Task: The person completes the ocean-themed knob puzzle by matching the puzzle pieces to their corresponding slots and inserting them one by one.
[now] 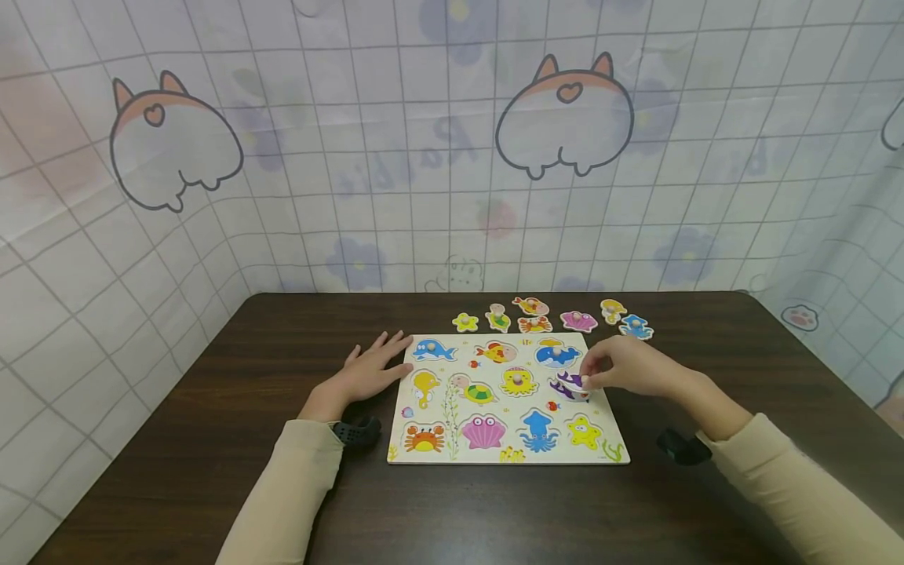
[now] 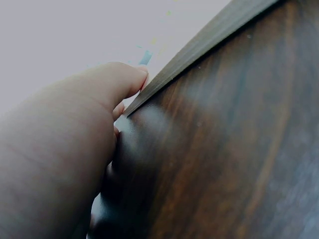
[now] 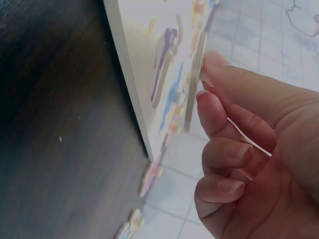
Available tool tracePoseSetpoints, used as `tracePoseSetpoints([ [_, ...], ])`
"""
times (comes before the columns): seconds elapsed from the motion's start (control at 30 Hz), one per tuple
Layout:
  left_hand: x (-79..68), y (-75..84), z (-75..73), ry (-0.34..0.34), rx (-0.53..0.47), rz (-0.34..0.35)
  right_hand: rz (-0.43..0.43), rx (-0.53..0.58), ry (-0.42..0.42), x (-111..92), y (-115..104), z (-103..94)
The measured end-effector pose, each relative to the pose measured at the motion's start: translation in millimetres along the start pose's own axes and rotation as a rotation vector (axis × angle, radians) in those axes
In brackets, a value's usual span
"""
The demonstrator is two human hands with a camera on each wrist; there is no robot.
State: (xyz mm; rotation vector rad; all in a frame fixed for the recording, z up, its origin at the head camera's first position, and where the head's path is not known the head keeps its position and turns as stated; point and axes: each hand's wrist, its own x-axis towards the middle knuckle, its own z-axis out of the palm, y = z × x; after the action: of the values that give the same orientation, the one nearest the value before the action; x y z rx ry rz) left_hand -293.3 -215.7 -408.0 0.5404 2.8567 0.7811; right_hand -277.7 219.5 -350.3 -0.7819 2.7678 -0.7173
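On the dark table lies a pale wooden puzzle board (image 1: 579, 457) with sea-animal pictures. My left hand (image 1: 363, 373) rests at its left edge, fingers spread, thumb over the border. With thumb and forefinger, my right hand (image 1: 636, 367) pinches a purple fish puzzle piece (image 1: 570, 383) over the board's right side. In the right wrist view that piece (image 3: 195, 82) appears edge-on, apart from the board, near the purple fish picture (image 3: 165, 62). Knobbed pieces sit in the board: a light blue whale (image 1: 434, 351), a yellow octopus (image 1: 519, 382) and a darker blue whale (image 1: 556, 355).
Several loose pieces lie behind the board, among them a yellow starfish (image 1: 464, 322), a crab (image 1: 534, 325), a pink shell (image 1: 578, 321) and a blue squid (image 1: 636, 327). A patterned curtain (image 1: 395, 196) hangs behind the table (image 1: 452, 518).
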Motion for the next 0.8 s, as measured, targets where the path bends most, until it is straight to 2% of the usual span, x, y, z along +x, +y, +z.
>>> tracePoseSetpoints([
  [0.8,1.7,-1.9,1.8,0.004,0.014,0.000,0.003,-0.057,-0.048,5,-7,11.4],
])
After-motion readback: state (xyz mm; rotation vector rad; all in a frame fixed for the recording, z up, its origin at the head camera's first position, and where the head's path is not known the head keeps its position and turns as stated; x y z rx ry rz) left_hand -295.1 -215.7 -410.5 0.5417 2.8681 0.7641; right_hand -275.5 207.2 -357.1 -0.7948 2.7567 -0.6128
